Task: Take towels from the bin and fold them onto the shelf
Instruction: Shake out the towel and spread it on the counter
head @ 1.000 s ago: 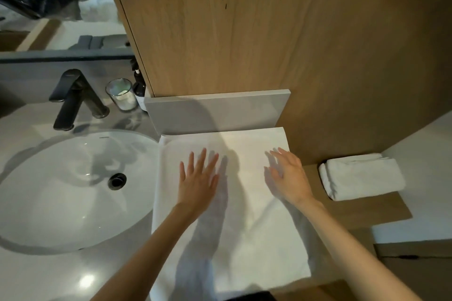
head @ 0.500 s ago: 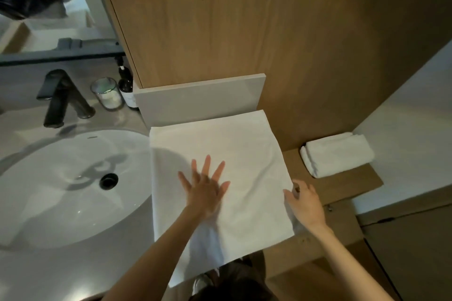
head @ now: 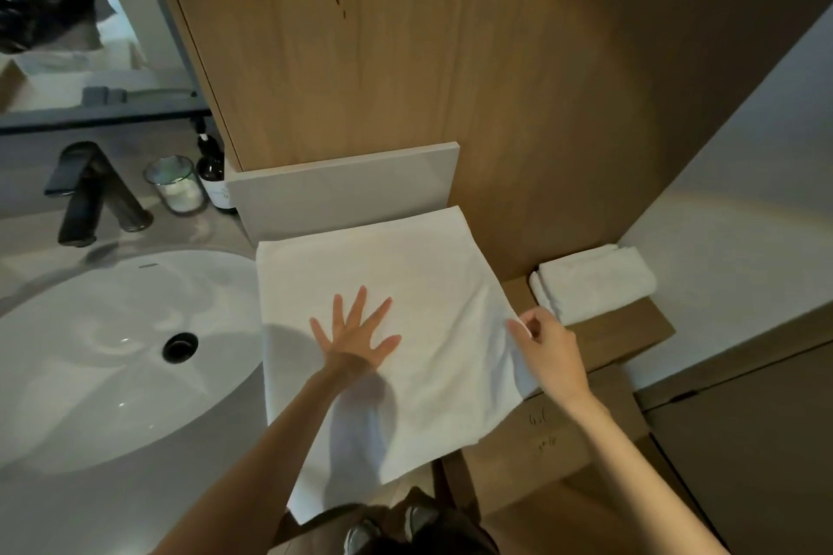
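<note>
the left hand (head: 356, 340) lies flat on the white towel (head: 387, 284), all fingers spread wide and pressed onto the cloth near its middle. the right hand (head: 547, 351) pinches the towel's right edge between thumb and fingertips, lifting a small fold of cloth there. the towel is spread on the counter (head: 212, 442) just right of the sink (head: 103, 351), its far edge against a grey backsplash panel (head: 342, 189) and its near end hanging over the counter's front edge. to the right, on a lower wooden shelf (head: 631, 338), a folded white towel (head: 595, 284) sits against the wall, apart from the right hand. some small handwritten marks show on the wooden surface near the right wrist, too faint to read. far left, a black faucet (head: 90, 194) stands behind the sink, with a glass candle jar (head: 176, 185) and a dark bottle (head: 214, 171) beside it; the bottle's pale label is too small to read.
</note>
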Tool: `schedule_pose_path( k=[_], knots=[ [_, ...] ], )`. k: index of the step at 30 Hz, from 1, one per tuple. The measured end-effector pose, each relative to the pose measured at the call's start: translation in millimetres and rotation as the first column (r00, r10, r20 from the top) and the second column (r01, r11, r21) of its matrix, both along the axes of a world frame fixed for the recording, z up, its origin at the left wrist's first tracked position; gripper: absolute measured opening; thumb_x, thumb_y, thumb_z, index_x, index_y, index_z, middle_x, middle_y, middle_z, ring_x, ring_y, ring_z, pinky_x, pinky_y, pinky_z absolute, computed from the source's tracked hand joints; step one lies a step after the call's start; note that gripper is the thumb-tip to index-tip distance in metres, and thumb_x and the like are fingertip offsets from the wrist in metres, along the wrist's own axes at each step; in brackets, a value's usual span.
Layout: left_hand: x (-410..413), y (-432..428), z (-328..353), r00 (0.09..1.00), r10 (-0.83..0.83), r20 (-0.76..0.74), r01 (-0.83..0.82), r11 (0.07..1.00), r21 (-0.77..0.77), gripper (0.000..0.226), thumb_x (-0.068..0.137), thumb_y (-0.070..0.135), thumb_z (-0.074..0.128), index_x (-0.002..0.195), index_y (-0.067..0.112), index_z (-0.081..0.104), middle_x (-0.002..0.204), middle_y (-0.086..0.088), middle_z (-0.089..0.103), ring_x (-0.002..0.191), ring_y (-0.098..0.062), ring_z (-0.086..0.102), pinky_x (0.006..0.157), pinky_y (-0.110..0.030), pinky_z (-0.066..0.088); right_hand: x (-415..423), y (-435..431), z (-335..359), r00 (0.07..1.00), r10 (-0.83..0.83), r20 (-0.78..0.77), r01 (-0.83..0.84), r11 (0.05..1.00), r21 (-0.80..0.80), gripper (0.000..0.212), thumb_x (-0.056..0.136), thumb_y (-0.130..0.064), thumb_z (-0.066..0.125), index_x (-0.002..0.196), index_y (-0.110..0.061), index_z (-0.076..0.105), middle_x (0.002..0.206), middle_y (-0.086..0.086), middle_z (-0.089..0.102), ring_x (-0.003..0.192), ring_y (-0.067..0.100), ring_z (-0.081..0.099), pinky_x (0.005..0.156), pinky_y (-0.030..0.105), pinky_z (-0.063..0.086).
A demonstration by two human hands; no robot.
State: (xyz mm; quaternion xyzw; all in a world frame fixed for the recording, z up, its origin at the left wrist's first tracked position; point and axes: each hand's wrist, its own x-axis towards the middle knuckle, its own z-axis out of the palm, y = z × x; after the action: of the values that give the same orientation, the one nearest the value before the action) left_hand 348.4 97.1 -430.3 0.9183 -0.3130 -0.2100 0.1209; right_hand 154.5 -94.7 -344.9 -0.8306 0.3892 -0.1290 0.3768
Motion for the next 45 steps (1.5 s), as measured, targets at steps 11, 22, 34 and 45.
schedule_pose_path(
  k=[11, 22, 34, 45],
  knots=[
    [4, 10, 11, 0.977, 0.099, -0.188, -0.136, 0.971, -0.196, 0.045, 0.105, 0.037, 0.024, 0.15, 0.031, 0.023, 0.162, 0.006, 0.005, 0.149, -0.02, -0.006, 0.113, -0.047, -0.015, 43, 30, 15, 0.922, 0.35, 0.164, -0.382, 0.89, 0.25, 0.023, 0.099, -0.018, 0.052, 0.113, -0.018, 0.07, 0.109, -0.012, 0.069, 0.103, -0.002, 0.061, 0.086, 0.008, 0.043],
    [0, 9, 7, 0.963, 0.161, -0.218, -0.208, 0.954, -0.214, 0.041, 0.107, 0.03, 0.015, 0.141, 0.043, 0.032, 0.161, 0.01, 0.005, 0.148, -0.013, -0.007, 0.113, -0.045, -0.017, 17, 19, -27, 0.654, 0.592, -0.471, -0.686, 0.726, -0.041, 0.07, 0.083, -0.059, 0.059, 0.14, -0.024, 0.04, 0.138, -0.001, 0.035, 0.126, 0.024, 0.029, 0.105, 0.038, 0.033],
    [-4, 6, 11, 0.962, 0.192, -0.194, -0.233, 0.947, -0.221, 0.04, 0.105, 0.038, 0.016, 0.14, 0.046, 0.033, 0.16, 0.013, 0.009, 0.148, -0.01, -0.007, 0.114, -0.045, -0.017, -6, 8, -17, 0.898, 0.356, -0.258, -0.413, 0.883, -0.221, 0.027, 0.088, -0.023, 0.063, 0.105, -0.026, 0.041, 0.087, -0.006, 0.061, 0.063, 0.007, 0.059, 0.052, 0.021, 0.047],
    [-6, 9, -1, 0.991, 0.135, -0.016, -0.136, 0.982, -0.128, 0.042, 0.106, 0.036, 0.022, 0.147, 0.043, 0.021, 0.161, 0.011, 0.002, 0.148, -0.016, -0.009, 0.116, -0.051, -0.012, -63, -30, -32, 0.954, 0.042, -0.297, -0.085, 0.987, -0.134, 0.061, 0.076, -0.014, 0.075, 0.128, -0.026, 0.046, 0.118, -0.002, 0.052, 0.101, 0.009, 0.04, 0.077, 0.024, 0.039]
  ],
)
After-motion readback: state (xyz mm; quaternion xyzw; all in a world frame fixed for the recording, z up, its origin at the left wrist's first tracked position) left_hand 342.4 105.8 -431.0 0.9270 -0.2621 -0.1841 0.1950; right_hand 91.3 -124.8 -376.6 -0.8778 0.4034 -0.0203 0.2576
